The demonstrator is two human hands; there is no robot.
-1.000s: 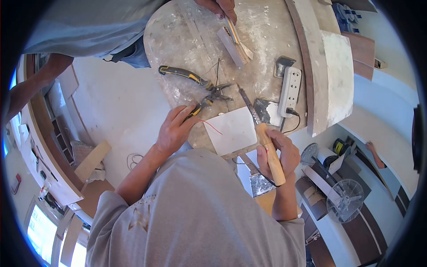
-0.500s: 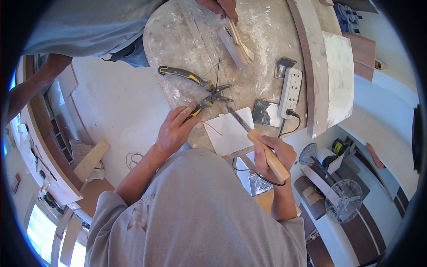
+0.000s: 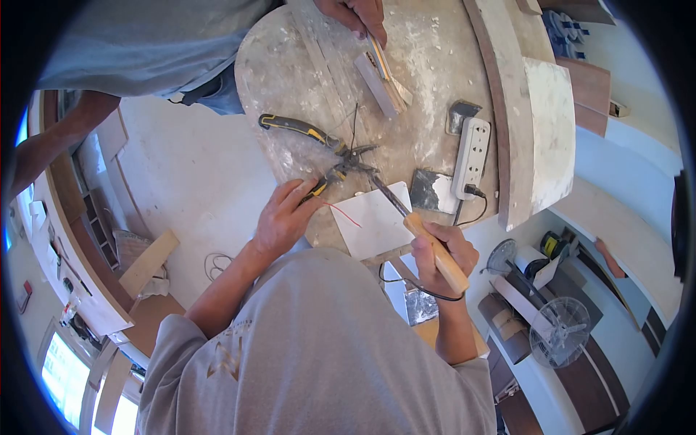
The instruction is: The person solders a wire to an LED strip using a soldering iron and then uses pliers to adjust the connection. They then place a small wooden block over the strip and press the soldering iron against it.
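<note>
My left hand (image 3: 281, 219) pinches the lower handle of the yellow-and-black pliers (image 3: 313, 134), which lie open on the dusty round worktop (image 3: 304, 65). A thin red wire (image 3: 345, 214) runs from my left fingertips over a white tile (image 3: 377, 225). My right hand (image 3: 444, 254) grips the wooden handle of a soldering iron (image 3: 433, 246). Its metal shaft crosses the tile's corner and its tip sits close to the pliers' jaws (image 3: 355, 158).
Another person's hand (image 3: 357, 13) at the far edge holds wooden strips (image 3: 383, 72). A white power strip (image 3: 471, 154) and two scrapers (image 3: 432, 191) lie to the right, beside a curved wooden board (image 3: 507, 109). A fan (image 3: 557, 328) stands on the floor below.
My right hand has swung the soldering iron leftward, bringing its tip from beside the scraper over the tile to the pliers' jaws. My left hand has stayed on the pliers handle.
</note>
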